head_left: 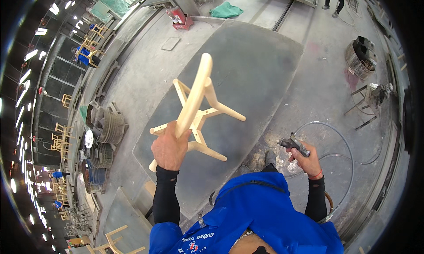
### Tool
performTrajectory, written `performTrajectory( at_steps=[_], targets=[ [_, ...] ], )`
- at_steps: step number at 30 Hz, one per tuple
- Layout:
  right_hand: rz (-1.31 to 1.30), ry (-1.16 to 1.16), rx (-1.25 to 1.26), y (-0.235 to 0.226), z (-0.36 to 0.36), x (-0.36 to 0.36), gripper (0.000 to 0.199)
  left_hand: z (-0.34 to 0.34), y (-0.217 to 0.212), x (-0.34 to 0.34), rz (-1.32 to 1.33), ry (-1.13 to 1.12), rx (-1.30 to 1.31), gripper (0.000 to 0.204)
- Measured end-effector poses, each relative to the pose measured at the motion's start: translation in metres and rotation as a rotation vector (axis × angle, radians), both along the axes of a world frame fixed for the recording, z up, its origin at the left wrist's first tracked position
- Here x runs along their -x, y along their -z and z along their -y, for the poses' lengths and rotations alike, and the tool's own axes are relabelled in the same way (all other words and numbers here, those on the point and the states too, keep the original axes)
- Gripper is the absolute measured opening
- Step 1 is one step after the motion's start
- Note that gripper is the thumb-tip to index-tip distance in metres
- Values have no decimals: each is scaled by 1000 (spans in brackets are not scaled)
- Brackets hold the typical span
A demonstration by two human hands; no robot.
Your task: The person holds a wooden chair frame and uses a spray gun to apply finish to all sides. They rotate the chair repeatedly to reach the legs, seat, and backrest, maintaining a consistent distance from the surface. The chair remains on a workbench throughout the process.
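My left hand is wrapped around the lower end of a thick curved rail on a pale wooden chair frame. The frame has several legs and crossing braces, with no seat on it. It is above a large dark grey board, and I cannot tell whether its legs touch that surface. To the right, my right hand grips a spray gun, its nozzle end towards the chair frame. A thin grey hose loops around on the right side of that hand.
Drums stand at the left, and another drum at the far right near a metal stand. A red box and green cloth lie beyond the board. Another chair frame is at lower left. A person stands far right.
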State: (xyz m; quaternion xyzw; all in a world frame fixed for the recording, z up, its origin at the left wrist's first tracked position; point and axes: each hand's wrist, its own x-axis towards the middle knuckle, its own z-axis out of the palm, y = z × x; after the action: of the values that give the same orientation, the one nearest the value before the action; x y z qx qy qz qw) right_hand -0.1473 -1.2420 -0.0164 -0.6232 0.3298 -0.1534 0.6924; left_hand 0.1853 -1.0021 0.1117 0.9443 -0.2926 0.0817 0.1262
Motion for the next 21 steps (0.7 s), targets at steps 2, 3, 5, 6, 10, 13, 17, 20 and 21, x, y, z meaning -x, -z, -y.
performTrajectory(
  at_steps=[2,3,5,6,10,13,17,20,21],
  targets=[
    [-19,-22,-26,2,4,1,38,-4,-12,4,-23,23,5,48],
    [-12,-35,-21,1,4,2,39,-9,-21,1,-28,42,44,48],
    [16,-62,-8,-3,7,-1,40,-13,-43,-23,-47,75,129,50],
    [17,-57,-21,-6,6,-5,43,-14,-53,-40,35,66,74,52],
    [25,-155,21,-25,5,-14,50,-15,-78,-119,206,84,89,57],
    [89,-174,11,-37,-8,-23,55,-20,-74,-176,388,-37,124,62],
    [170,-211,26,-53,-25,-27,62,-36,-41,-241,660,-290,72,67],
    [146,-242,12,-60,-33,-22,64,-55,-28,-294,697,-183,119,65],
    [117,-264,17,-60,-35,-19,63,-60,-28,-311,671,-160,132,66]
  ],
)
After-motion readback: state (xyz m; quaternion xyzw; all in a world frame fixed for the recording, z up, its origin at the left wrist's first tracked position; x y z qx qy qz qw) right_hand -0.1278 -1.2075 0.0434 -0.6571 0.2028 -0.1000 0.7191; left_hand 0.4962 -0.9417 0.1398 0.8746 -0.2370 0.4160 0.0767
